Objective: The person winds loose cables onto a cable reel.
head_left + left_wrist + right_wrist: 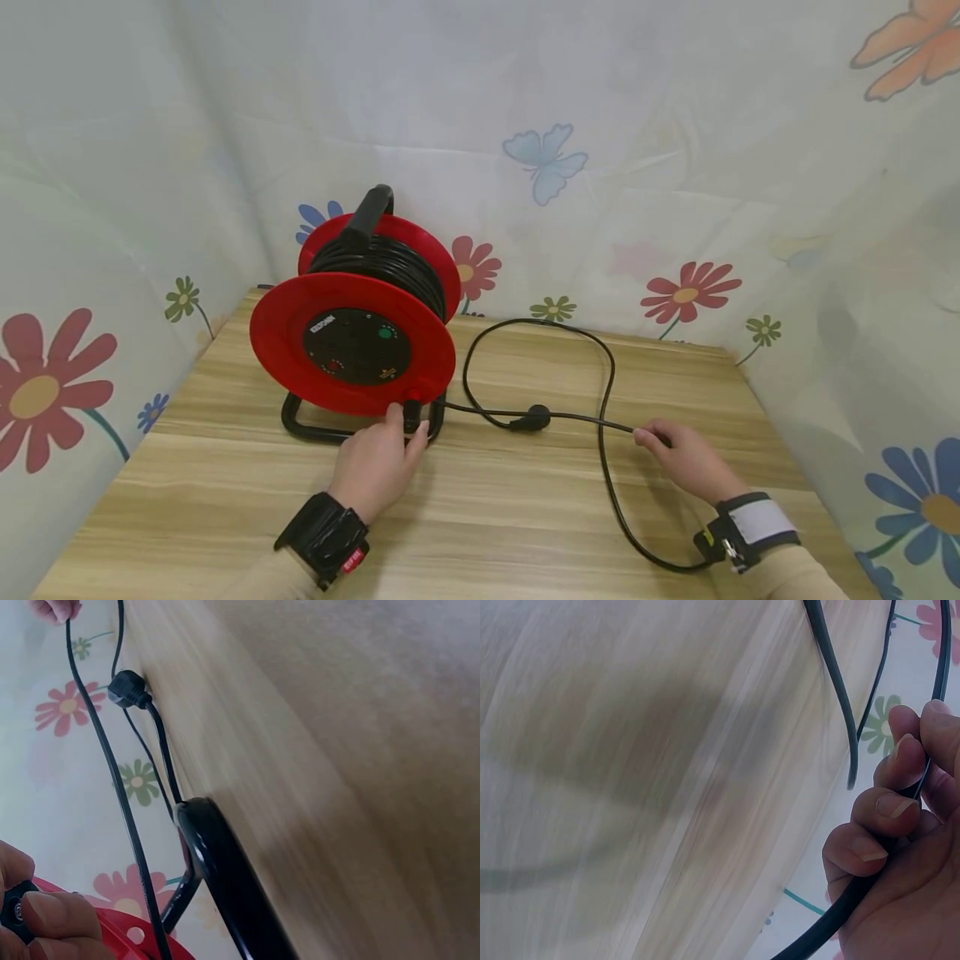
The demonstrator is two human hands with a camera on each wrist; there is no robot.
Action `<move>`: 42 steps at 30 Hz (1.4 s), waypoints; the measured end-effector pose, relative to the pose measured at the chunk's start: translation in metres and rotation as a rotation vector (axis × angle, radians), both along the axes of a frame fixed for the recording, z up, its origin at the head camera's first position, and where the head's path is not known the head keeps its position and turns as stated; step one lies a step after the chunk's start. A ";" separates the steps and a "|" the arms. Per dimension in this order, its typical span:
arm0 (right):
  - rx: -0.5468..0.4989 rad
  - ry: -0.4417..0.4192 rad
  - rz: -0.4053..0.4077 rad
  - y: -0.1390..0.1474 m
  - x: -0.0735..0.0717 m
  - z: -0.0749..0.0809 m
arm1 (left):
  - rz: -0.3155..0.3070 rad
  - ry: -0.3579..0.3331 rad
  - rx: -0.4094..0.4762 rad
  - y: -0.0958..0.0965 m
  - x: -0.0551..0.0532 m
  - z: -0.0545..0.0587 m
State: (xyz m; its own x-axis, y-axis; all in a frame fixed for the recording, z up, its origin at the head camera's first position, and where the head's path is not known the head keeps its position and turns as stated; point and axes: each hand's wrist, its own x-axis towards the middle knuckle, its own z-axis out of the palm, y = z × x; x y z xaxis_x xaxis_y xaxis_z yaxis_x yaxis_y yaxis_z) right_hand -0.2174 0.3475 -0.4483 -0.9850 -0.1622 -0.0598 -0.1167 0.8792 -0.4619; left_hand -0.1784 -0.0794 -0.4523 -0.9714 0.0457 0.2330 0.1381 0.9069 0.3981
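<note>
A red cable reel (273, 346) with black cord (382, 265) wound on its drum stands at the left of the table. My left hand (372, 468) holds the black crank knob (412, 415) at the reel's lower front; the left wrist view shows fingers around this knob (16, 909). To the right, my right hand (692, 460) grips the loose cable (573, 416), which runs fairly straight from the reel. In the right wrist view the fingers (891, 806) curl round the cable (829, 921). The black plug (535, 417) lies between both hands, near the crossing cable.
Loose cable makes a loop (558, 322) toward the back of the wood-grain table (517, 517) and runs on to the right wrist. The reel rests on a black tubular stand (315, 432) and has a black top handle (367, 218). Flower-printed cloth (450, 100) surrounds the table's back and sides.
</note>
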 end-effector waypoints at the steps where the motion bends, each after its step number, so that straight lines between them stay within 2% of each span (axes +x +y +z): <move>1: -0.005 0.001 0.001 -0.001 0.000 0.000 | 0.004 -0.005 0.002 -0.001 0.000 -0.001; 9: -0.020 0.010 0.014 -0.010 -0.002 -0.004 | 0.038 -0.044 0.020 -0.005 0.001 -0.005; 19: -0.016 0.007 0.020 -0.014 -0.004 -0.008 | 0.061 -0.057 0.045 -0.008 0.002 -0.008; 31: -0.028 0.005 0.045 -0.023 -0.004 -0.011 | 0.052 -0.015 0.060 -0.017 0.003 -0.014; 42: -0.054 -0.001 0.070 -0.041 -0.007 -0.013 | 0.063 -0.056 0.099 -0.034 0.003 -0.022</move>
State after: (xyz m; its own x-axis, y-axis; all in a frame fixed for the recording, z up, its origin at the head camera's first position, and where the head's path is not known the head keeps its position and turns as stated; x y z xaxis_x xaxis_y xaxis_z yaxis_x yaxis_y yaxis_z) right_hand -0.2242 0.3061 -0.4612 -0.9711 -0.2334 -0.0497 -0.1765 0.8428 -0.5085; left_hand -0.1756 -0.1137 -0.4739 -0.9833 -0.0361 0.1784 0.0573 0.8688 0.4918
